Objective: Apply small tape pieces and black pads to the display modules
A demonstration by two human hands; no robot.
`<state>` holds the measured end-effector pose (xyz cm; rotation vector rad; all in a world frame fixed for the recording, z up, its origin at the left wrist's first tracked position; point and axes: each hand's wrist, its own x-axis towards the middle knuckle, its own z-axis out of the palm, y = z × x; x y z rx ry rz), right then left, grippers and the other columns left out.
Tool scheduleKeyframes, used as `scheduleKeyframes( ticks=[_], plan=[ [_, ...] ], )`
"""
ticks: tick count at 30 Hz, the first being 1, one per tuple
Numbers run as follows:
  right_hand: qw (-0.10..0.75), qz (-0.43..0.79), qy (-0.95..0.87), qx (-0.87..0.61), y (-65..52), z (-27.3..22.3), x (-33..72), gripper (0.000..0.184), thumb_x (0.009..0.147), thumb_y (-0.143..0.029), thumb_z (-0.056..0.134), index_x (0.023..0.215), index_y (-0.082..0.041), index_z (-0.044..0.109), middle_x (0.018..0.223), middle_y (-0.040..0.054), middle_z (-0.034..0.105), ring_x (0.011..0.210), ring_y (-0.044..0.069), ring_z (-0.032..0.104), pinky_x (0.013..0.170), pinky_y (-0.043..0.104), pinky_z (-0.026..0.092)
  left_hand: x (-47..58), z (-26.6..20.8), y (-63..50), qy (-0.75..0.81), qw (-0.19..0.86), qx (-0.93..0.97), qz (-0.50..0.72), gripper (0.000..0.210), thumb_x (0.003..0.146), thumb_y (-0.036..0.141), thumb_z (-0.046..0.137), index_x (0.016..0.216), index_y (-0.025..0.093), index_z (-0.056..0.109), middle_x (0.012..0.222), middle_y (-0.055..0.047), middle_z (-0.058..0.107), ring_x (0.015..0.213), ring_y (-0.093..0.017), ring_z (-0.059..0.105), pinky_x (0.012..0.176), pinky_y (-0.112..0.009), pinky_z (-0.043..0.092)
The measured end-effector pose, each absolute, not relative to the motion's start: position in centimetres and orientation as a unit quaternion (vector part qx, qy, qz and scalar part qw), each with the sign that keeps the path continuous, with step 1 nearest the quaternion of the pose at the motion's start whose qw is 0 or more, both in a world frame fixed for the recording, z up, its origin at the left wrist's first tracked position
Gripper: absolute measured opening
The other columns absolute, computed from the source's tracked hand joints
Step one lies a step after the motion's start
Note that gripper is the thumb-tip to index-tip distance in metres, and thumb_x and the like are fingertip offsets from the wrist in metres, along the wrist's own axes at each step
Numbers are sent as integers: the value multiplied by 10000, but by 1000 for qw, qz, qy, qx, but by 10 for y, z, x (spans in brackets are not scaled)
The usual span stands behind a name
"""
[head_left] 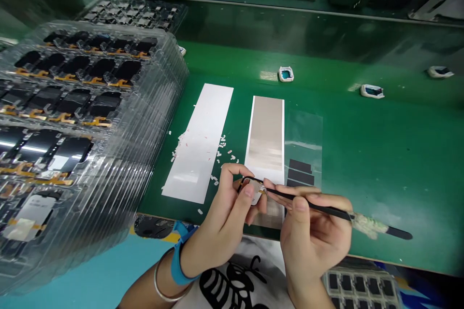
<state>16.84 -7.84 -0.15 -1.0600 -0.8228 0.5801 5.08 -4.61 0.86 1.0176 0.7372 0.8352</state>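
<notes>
My left hand point(234, 198) is closed around a small display module point(255, 193) with a black edge and a pale grey back, gripping it between thumb and fingers. My right hand point(315, 227) pinches black tweezers point(326, 209), whose rear part is wrapped in a whitish-green material. Their tips meet the module near a bit of orange flex cable; whether they grip anything there is too small to tell. Under the hands lies a sheet with a silvery-beige surface point(267, 130). Right of it, a clear film point(304, 130) carries dark strips point(300, 177).
Stacked clear trays point(145, 120) of black screens rise on the left. A white sheet point(203, 140) lies among tiny paper scraps point(222, 142). White watch-like cases point(286, 74) sit farther back on the green table. Another tray point(362, 285) is below the table edge.
</notes>
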Motion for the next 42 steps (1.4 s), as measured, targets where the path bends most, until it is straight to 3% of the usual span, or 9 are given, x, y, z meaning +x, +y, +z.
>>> scheduleKeyframes(
  ticks=[6, 14, 18, 21, 24, 28, 33, 42],
  plan=[
    [752, 267, -391, -458, -77, -3, 170, 199, 938, -14, 535, 1025, -193, 545, 906, 32, 706, 856, 178, 743, 735, 344, 680, 54, 7, -47, 355, 715, 462, 386, 117, 1080, 353, 363, 1071, 243, 403, 801, 22, 589, 581, -66, 437, 551, -182, 390],
    [764, 202, -339, -511, -77, 6, 185, 143, 921, -84, 609, 993, -191, 546, 887, 31, 685, 819, 204, 733, 683, 397, 684, 58, 5, -44, 410, 656, 484, 409, 174, 1019, 318, 514, 976, 251, 360, 641, 81, 480, 510, -75, 384, 459, -175, 290],
    [719, 163, -345, -581, -71, 4, 234, 161, 885, -179, 709, 955, -184, 564, 875, 33, 717, 819, 197, 749, 735, 336, 669, 60, 10, -43, 404, 638, 565, 332, 118, 1028, 294, 475, 995, 247, 372, 701, 50, 541, 560, -101, 465, 504, -214, 362],
    [643, 235, -376, -624, -65, -3, 273, 234, 838, -269, 776, 939, -199, 577, 869, 34, 749, 735, 173, 754, 703, 273, 656, 66, 15, -40, 372, 569, 683, 268, 50, 1054, 268, 382, 1053, 230, 414, 861, -17, 629, 649, -127, 565, 577, -265, 433],
    [607, 269, -384, -641, -61, -11, 293, 303, 795, -361, 809, 906, -205, 575, 825, 43, 745, 657, 198, 749, 635, 289, 654, 75, 18, -38, 336, 495, 774, 207, 107, 1054, 224, 357, 1049, 214, 463, 874, -27, 631, 718, -160, 614, 619, -295, 479],
    [595, 277, -380, -652, -61, -14, 294, 320, 812, -414, 787, 916, -229, 547, 840, 33, 731, 648, 212, 746, 620, 326, 656, 87, 15, -37, 295, 422, 842, 162, 142, 1053, 213, 367, 1108, 206, 497, 891, -37, 655, 805, -201, 655, 670, -338, 550],
    [589, 282, -382, -654, -67, -13, 290, 288, 836, -401, 770, 918, -230, 553, 837, 40, 736, 687, 213, 753, 674, 344, 668, 94, 10, -37, 277, 357, 879, 154, 155, 1046, 195, 368, 1068, 188, 522, 859, -45, 679, 767, -205, 677, 647, -339, 581],
    [592, 305, -368, -648, -66, -14, 292, 281, 836, -393, 774, 917, -227, 563, 835, 49, 747, 716, 206, 760, 689, 299, 671, 94, 7, -36, 273, 349, 881, 164, 130, 1028, 151, 402, 1091, 170, 515, 879, -58, 692, 781, -221, 690, 650, -376, 603]
  ],
)
